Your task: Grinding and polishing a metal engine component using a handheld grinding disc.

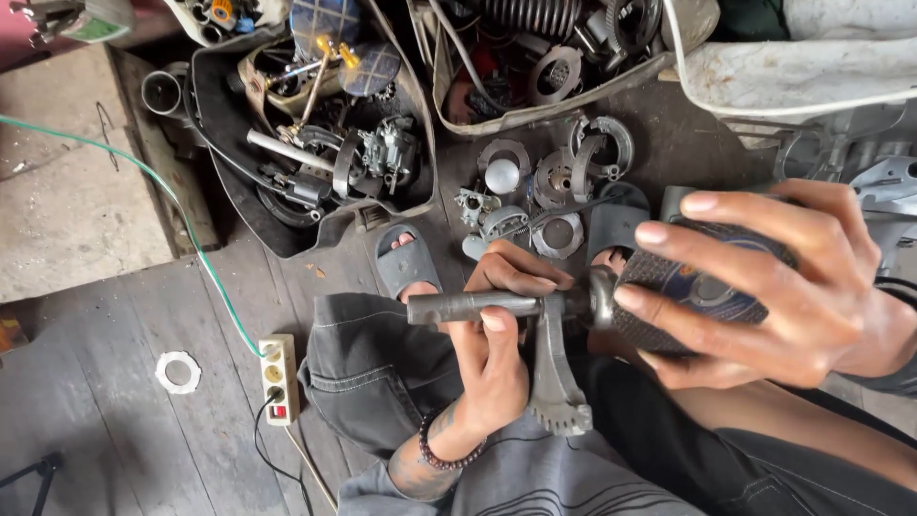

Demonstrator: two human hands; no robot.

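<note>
Right hand (pixel 793 287): closest to us, fingers spread and closed around a dark round disc (pixel 702 287), pressing it onto the end of the metal part.
Left hand (pixel 492 349): wrapped tight around the metal shaft (pixel 478 306), keeping it level over the lap.
Toothed arm (pixel 554 382): hangs down from the shaft.
Floor (pixel 115 382): grey wood boards, with a power strip (pixel 278 377) and green wire (pixel 191 229).
Room: trays of old machine parts (pixel 325 143) just ahead of the sandal (pixel 406 258).

Grey metal shaft (pixel 478 306), dark cross-hatched disc (pixel 702 287) with blue centre, green cable (pixel 191 239), white power strip (pixel 279 377).

Blue round label (pixel 705 287) on disc; maybe green-white pkg (pixel 95 19) top left.
</note>
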